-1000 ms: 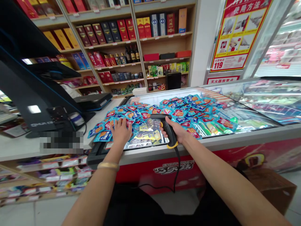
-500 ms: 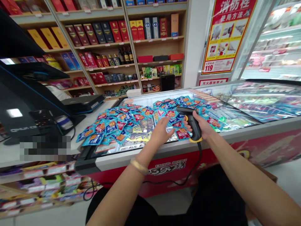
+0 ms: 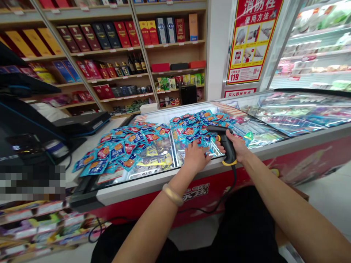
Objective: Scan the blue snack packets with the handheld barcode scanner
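My right hand (image 3: 238, 147) grips the handle of a black and yellow barcode scanner (image 3: 228, 149), its head pointing left over the packets. My left hand (image 3: 195, 157), with a bangle (image 3: 172, 195) on the wrist, is at the near edge of the right-hand pile of blue snack packets (image 3: 189, 130). Its fingers reach forward, slightly apart, and I see nothing held in them. A second heap of snack packets (image 3: 117, 149) lies to the left. Both heaps rest on the glass top of a chest freezer (image 3: 148, 183). The scanner's cable (image 3: 234, 179) hangs down the freezer's front.
At the left, a checkout terminal (image 3: 24, 128) stands on a counter (image 3: 79, 160). Behind the freezer are shelves with boxed bottles (image 3: 120, 34). A red fire-hydrant poster (image 3: 251, 44) hangs on the wall. Goods fill a low rack (image 3: 41, 226) at lower left.
My left hand has moved right, closer to the scanner and the right heap's front edge. The red packet that lay beside the scanner's handle no longer shows there. The view has shifted slightly right.
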`<state>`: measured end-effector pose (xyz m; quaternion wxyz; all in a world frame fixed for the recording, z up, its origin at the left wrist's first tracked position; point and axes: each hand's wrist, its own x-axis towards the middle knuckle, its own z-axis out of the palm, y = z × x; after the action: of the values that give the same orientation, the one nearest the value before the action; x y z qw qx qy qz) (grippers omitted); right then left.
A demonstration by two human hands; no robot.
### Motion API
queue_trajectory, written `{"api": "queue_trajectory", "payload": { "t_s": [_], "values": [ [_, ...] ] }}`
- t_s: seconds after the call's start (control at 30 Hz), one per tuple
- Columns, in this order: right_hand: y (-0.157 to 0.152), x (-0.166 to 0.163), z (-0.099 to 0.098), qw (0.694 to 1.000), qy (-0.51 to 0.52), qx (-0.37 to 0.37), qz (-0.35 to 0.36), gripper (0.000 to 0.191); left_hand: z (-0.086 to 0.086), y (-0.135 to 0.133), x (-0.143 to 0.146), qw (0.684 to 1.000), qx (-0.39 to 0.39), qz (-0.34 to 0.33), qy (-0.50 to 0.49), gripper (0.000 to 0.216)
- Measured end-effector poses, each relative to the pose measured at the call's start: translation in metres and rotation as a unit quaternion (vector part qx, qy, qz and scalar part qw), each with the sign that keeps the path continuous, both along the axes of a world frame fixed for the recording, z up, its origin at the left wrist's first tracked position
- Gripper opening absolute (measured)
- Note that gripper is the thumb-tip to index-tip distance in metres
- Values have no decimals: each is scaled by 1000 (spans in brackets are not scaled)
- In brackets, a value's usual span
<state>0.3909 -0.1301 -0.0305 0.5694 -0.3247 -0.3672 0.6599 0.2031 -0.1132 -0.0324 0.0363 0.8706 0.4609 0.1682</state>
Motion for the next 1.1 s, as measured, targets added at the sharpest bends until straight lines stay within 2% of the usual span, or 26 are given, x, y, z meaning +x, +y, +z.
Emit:
{"api": "queue_trajectory", "payload": {
  "t_s": [0.1,0.23,0.37,0.43,0.53,0.63,0.77,0.87,0.93,1.1],
  "values": [
    [-2,0,0,1000,-3,1,0,38,-3,2,-3,1000,9,-9,-24,35],
    [-3,-2,2,1000,-5,-12,-6,38,-7,6,-12,994,16,-55,-92,38],
    [-4,-4,4,1000,-8,-22,-10,38,-9,10,-25,983,-1,-81,-165,51],
    [-4,-4,4,1000,-10,-21,-9,39,-10,16,-31,970,-19,-69,-232,57],
    [-5,-2,3,1000,-6,-21,2,39,-16,30,-37,932,-61,5,-357,55],
    [-5,-2,2,1000,-1,-16,27,39,-24,43,-37,872,-141,85,-462,43],
    [-4,-14,4,998,8,-12,63,42,-25,46,-34,775,-230,95,-580,50],
    [-4,-27,6,996,-6,-5,85,44,-19,40,-32,723,-293,88,-619,52],
    [-4,-33,7,995,-16,-1,96,45,-16,37,-32,710,-310,88,-626,51],
    [-3,-34,7,993,-23,-20,113,44,-18,39,-31,714,-300,90,-626,51]
  ]
}}
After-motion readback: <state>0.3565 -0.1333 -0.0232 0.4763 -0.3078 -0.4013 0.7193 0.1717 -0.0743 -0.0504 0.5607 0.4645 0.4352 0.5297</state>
